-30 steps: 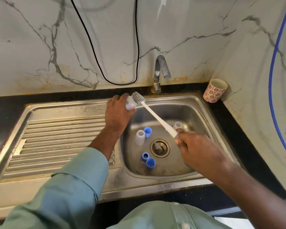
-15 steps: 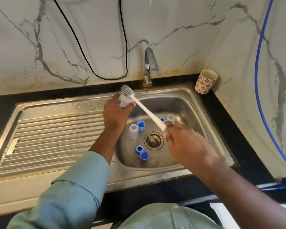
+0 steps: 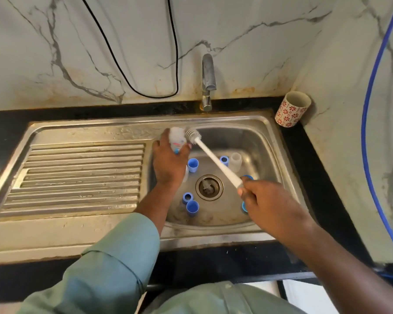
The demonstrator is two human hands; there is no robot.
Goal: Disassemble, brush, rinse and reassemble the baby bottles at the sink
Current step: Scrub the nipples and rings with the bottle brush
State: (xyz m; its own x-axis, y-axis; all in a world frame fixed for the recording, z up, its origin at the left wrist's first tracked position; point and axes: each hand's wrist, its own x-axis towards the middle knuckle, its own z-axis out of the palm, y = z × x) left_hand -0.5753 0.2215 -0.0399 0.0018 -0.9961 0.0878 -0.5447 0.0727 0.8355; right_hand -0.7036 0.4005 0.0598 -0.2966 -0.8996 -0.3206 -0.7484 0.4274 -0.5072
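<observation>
The sink [image 3: 279, 141] has its basin at the right and the drainboard [image 3: 82, 175] at the left. The tap [image 3: 208, 80] stands behind the basin, and the cup [image 3: 292, 112] sits on the counter at the far right corner. In the basin, bottle parts [image 3: 192, 165] lie around the drain [image 3: 209, 186]. The left hand [image 3: 168, 164] holds a bottle [image 3: 177, 138] over the basin's far left edge; the brush [image 3: 216, 159] slants from it to the right hand [image 3: 268, 200], nearer and right

A red-flowered cup [image 3: 292, 112] stands on the black counter [image 3: 315, 168], near a hanging blue hose [image 3: 365, 123].
</observation>
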